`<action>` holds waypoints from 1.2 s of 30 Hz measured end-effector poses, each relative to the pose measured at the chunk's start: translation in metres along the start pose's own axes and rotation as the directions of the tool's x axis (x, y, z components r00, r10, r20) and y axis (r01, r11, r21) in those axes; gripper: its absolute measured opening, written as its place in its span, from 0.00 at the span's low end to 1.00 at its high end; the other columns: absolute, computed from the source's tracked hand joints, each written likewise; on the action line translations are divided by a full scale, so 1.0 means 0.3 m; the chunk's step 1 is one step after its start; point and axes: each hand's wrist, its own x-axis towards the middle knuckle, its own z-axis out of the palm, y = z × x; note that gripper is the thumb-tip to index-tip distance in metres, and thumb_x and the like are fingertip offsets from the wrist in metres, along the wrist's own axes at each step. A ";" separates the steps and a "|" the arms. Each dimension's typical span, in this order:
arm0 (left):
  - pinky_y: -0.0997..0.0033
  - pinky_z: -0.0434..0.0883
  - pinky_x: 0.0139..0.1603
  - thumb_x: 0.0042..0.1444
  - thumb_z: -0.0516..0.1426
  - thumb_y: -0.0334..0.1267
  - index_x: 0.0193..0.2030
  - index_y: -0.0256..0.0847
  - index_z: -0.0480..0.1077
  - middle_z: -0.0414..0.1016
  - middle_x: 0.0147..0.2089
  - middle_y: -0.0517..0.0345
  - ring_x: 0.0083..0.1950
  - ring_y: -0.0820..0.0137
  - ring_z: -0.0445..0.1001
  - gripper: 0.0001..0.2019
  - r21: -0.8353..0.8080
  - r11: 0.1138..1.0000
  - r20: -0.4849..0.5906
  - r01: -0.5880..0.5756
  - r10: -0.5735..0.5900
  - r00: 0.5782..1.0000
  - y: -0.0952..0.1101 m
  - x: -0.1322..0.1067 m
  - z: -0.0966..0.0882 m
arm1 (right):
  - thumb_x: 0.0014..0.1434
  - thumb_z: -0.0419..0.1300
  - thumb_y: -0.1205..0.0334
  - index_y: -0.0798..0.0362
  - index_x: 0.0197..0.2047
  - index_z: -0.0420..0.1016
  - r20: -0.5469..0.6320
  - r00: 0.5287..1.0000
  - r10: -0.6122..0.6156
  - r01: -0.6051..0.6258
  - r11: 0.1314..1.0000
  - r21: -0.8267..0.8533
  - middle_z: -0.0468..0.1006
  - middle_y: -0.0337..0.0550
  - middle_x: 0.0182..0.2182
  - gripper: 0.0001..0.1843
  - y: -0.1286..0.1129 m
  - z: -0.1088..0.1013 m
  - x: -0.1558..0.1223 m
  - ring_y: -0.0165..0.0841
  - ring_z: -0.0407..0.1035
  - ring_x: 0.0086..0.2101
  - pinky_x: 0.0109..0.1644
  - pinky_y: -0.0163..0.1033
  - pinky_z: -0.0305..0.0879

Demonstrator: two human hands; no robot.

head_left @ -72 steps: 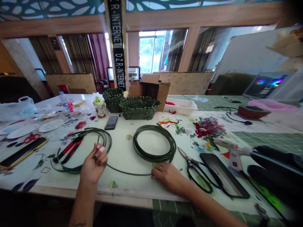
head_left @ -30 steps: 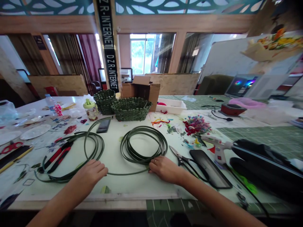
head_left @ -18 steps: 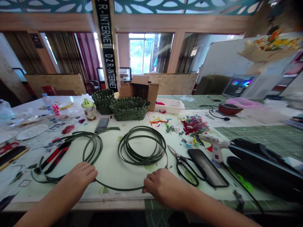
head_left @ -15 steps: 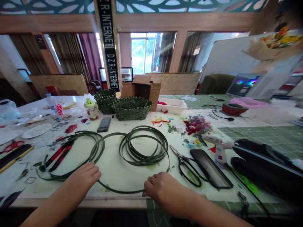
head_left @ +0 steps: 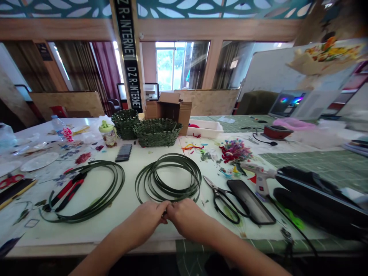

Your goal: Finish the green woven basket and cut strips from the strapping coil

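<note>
My left hand point(head_left: 145, 222) and my right hand point(head_left: 186, 217) meet at the near side of a coil of dark green flat strip point(head_left: 172, 155), lying flat on the white table top. Both hands' fingers close on the coil's strips where they come together, and the grip itself is partly hidden by the fingers. A second coil of the same green strip point(head_left: 119, 180) lies to the left, apart from my hands. Inside its curve are red-handled pliers point(head_left: 65, 193).
Black-handled scissors point(head_left: 221, 201), a dark tray-like slab point(head_left: 250, 201) and a glue gun point(head_left: 260, 178) lie to the right. Two woven green baskets point(head_left: 157, 133) and a cardboard box point(head_left: 169, 109) stand behind, among scattered craft scraps. The table's front edge point(head_left: 86, 245) runs below my hands.
My hands have moved together from either side of the strip loop. The long loose loop has been drawn in against the right coil, and the strip no longer spans toward the left coil.
</note>
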 end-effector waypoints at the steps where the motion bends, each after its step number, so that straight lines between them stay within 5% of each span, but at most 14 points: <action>1: 0.70 0.63 0.36 0.56 0.54 0.32 0.42 0.40 0.66 0.75 0.38 0.56 0.39 0.65 0.73 0.07 -0.014 1.000 0.007 -0.006 0.006 1.000 0.001 0.004 0.003 | 0.55 0.53 0.72 0.57 0.37 0.71 -0.001 1.000 0.005 -0.005 1.000 0.010 0.78 0.47 0.30 0.08 0.008 -0.012 -0.011 0.34 0.71 0.27 0.25 0.34 0.51; 6: 0.71 0.63 0.37 0.59 0.50 0.36 0.33 0.40 0.69 0.74 0.32 0.55 0.35 0.67 0.71 0.08 0.010 0.999 -0.044 -0.047 0.048 0.998 -0.051 -0.015 -0.032 | 0.63 0.52 0.61 0.55 0.31 0.71 -0.064 0.998 0.023 -0.016 0.995 0.099 0.77 0.43 0.27 0.12 0.072 -0.082 -0.071 0.32 0.71 0.29 0.30 0.34 0.53; 10: 0.71 0.63 0.37 0.59 0.49 0.34 0.30 0.40 0.69 0.72 0.30 0.56 0.35 0.68 0.69 0.10 -0.026 1.000 -0.045 -0.012 0.011 0.999 -0.076 -0.042 -0.084 | 0.63 0.52 0.62 0.55 0.31 0.71 -0.091 0.996 0.020 -0.005 0.988 0.157 0.77 0.42 0.28 0.11 0.099 -0.098 -0.075 0.31 0.70 0.30 0.33 0.33 0.54; 16: 0.71 0.63 0.40 0.60 0.49 0.38 0.39 0.41 0.68 0.74 0.40 0.54 0.40 0.66 0.71 0.09 -0.186 0.982 0.030 0.038 -0.033 0.999 0.016 -0.031 -0.088 | 0.62 0.53 0.66 0.56 0.32 0.72 -0.066 0.997 -0.031 0.041 0.988 0.148 0.77 0.43 0.27 0.09 0.057 -0.083 -0.027 0.31 0.69 0.28 0.30 0.33 0.53; 21: 0.73 0.59 0.31 0.62 0.45 0.39 0.30 0.40 0.65 0.70 0.27 0.60 0.29 0.71 0.68 0.13 -0.239 0.969 -0.018 0.062 -0.068 0.997 0.034 0.008 -0.068 | 0.63 0.52 0.64 0.56 0.35 0.72 -0.174 0.984 0.042 -0.004 0.976 0.217 0.76 0.45 0.30 0.09 0.065 -0.095 -0.029 0.32 0.70 0.32 0.34 0.34 0.60; 23: 0.73 0.59 0.31 0.62 0.45 0.41 0.28 0.40 0.64 0.68 0.24 0.62 0.27 0.72 0.66 0.14 -0.289 0.954 -0.088 0.076 -0.105 0.991 0.013 0.017 -0.075 | 0.63 0.52 0.60 0.55 0.42 0.72 -0.389 0.908 0.153 -0.038 0.957 0.289 0.76 0.48 0.36 0.10 0.095 -0.090 -0.055 0.35 0.70 0.37 0.40 0.37 0.63; 25: 0.73 0.59 0.31 0.62 0.45 0.44 0.28 0.40 0.64 0.66 0.23 0.62 0.27 0.72 0.66 0.15 -0.377 0.922 -0.163 0.085 -0.157 0.974 -0.013 0.020 -0.093 | 0.64 0.51 0.59 0.53 0.46 0.71 -0.630 0.690 0.356 -0.141 0.920 0.366 0.76 0.49 0.40 0.12 0.133 -0.066 -0.089 0.36 0.69 0.41 0.46 0.40 0.63; 27: 0.73 0.60 0.34 0.61 0.46 0.46 0.27 0.40 0.63 0.65 0.23 0.62 0.28 0.72 0.65 0.16 -0.474 0.878 -0.221 0.066 -0.191 0.956 -0.036 0.021 -0.116 | 0.64 0.49 0.60 0.53 0.44 0.72 -0.719 0.438 0.540 -0.282 0.842 0.461 0.76 0.50 0.38 0.13 0.169 -0.019 -0.119 0.38 0.70 0.40 0.46 0.43 0.64; 28: 0.73 0.61 0.35 0.61 0.46 0.47 0.26 0.40 0.63 0.65 0.23 0.62 0.29 0.72 0.65 0.17 -0.510 0.859 -0.242 0.051 -0.200 0.949 -0.044 0.021 -0.126 | 0.64 0.49 0.60 0.53 0.43 0.72 -0.707 0.391 0.589 -0.335 0.806 0.487 0.77 0.50 0.37 0.13 0.182 0.012 -0.127 0.38 0.71 0.39 0.45 0.44 0.65; 29: 0.73 0.61 0.36 0.61 0.47 0.47 0.25 0.40 0.62 0.65 0.23 0.62 0.30 0.72 0.65 0.17 -0.535 0.844 -0.255 0.039 -0.205 0.945 -0.049 0.021 -0.135 | 0.64 0.49 0.60 0.54 0.43 0.72 -0.674 0.418 0.610 -0.372 0.791 0.485 0.77 0.51 0.38 0.13 0.192 0.045 -0.130 0.39 0.71 0.40 0.46 0.45 0.65; 33: 0.73 0.60 0.35 0.60 0.48 0.46 0.24 0.39 0.63 0.67 0.25 0.61 0.31 0.72 0.64 0.17 -0.572 0.820 -0.250 0.025 -0.203 0.947 -0.047 0.026 -0.144 | 0.56 0.60 0.59 0.58 0.55 0.66 -0.408 0.808 0.425 -0.330 0.900 0.284 0.68 0.59 0.54 0.25 0.199 0.160 -0.092 0.46 0.60 0.55 0.57 0.54 0.56; 36: 0.73 0.60 0.36 0.60 0.48 0.46 0.24 0.39 0.63 0.67 0.26 0.61 0.32 0.72 0.64 0.17 -0.577 0.816 -0.263 0.014 -0.202 0.943 -0.038 0.031 -0.128 | 0.58 0.59 0.63 0.55 0.55 0.66 -0.267 0.894 0.359 -0.314 0.929 0.195 0.70 0.55 0.52 0.22 0.202 0.184 -0.039 0.44 0.60 0.56 0.60 0.59 0.47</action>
